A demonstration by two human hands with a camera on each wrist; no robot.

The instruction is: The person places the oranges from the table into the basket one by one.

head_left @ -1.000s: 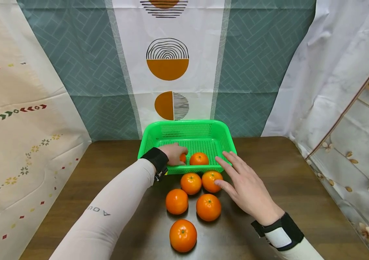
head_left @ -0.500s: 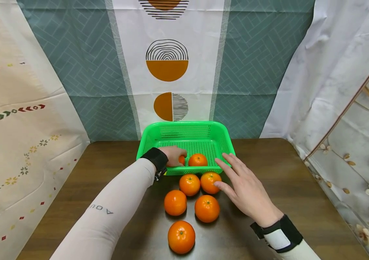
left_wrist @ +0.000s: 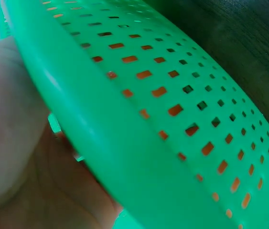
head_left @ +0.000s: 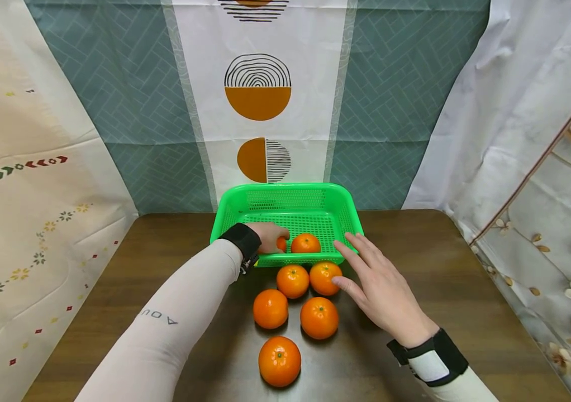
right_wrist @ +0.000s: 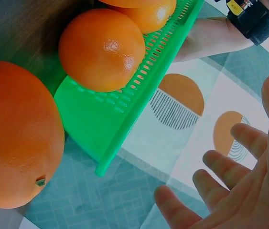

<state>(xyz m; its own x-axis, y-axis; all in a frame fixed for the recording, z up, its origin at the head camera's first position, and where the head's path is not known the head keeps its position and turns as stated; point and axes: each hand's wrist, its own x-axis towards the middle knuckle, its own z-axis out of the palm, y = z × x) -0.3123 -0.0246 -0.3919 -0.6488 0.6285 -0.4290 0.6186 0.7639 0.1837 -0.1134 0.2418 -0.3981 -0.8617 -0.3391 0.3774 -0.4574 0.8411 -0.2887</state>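
Centrally in the head view, the left hand (head_left: 269, 237) curls round an orange (head_left: 281, 243) inside the basket (head_left: 285, 198), with a second orange (head_left: 306, 243) just right of it. Right of centre, the right hand (head_left: 386, 293) spreads its fingers near five oranges (head_left: 319, 318), lower centre on the table (head_left: 411, 245).

Counted one left hand (head_left: 271, 237), one right hand (head_left: 385, 290), two black wristbands (head_left: 241, 240), one desk (head_left: 416, 240) and one basket (head_left: 285, 188). Tallied seven visible oranges (head_left: 319, 318): one in the left hand, one right of it, five on the desk left of the right hand.
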